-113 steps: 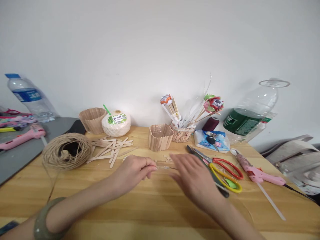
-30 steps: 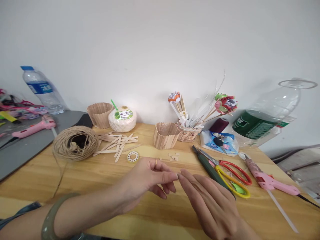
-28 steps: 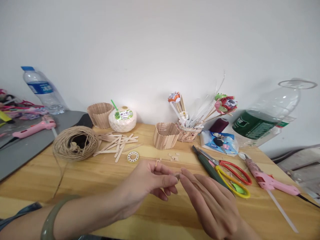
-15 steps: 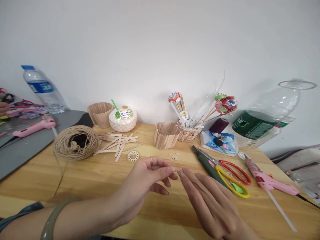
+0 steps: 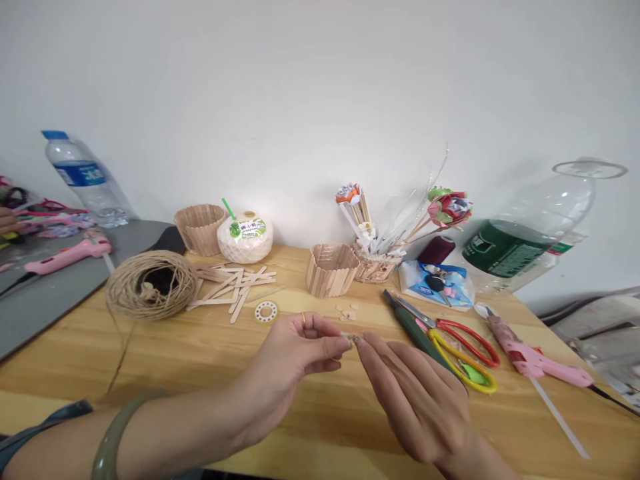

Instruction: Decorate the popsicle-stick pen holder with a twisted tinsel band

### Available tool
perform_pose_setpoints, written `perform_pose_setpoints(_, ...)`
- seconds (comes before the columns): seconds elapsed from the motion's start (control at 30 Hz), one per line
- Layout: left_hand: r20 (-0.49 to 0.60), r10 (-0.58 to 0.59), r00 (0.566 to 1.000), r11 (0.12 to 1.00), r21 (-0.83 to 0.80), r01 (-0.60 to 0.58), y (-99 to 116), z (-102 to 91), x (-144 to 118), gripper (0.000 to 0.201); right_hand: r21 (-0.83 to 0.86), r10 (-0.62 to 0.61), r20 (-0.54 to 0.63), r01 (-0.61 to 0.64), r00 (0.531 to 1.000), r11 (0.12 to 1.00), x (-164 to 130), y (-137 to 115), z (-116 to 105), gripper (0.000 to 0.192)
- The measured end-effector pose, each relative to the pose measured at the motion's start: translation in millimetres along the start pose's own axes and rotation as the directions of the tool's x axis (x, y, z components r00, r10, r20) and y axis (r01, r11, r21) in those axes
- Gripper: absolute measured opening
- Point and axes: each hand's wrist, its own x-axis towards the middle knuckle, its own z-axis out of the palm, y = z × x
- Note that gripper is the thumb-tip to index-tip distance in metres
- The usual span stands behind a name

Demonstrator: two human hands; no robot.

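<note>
Pinching a tiny piece (image 5: 356,339) together as before, left hand (image 5: 295,357) and right hand (image 5: 417,397) sit slightly higher.

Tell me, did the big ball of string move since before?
No. The ball of string sits beside the scattered wooden sticks, just as earlier; only the camera view shifted.

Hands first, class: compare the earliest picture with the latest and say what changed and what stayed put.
The left hand and right hand have drawn back from the far middle of the table toward the person, fingertips now meeting on a tiny piece, too small to identify. The small ring now lies uncovered. Twine ball, scissors and glue gun stayed put.
</note>
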Motion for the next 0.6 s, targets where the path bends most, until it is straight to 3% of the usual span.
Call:
perform_pose_setpoints(0.17,0.082,-0.072,0.994,0.996,-0.055,0.077,0,-0.8,-1,0.024,0.067,0.045,-0.028,-0.043,0.999,0.997,-3,0,3,0.021)
perform_pose_setpoints(0.37,0.116,0.036,0.993,0.971,0.232,-0.062,10,-3.1,2,0.022,0.316,0.225,0.090,-0.242,0.970,0.917,-11,1,5,0.022)
perform_pose_setpoints(0.6,0.118,0.090,0.989,0.874,0.467,-0.136,17,-1.6,4,0.009,0.378,0.252,0.136,-0.285,0.958,0.881,-12,0,8,0.025)
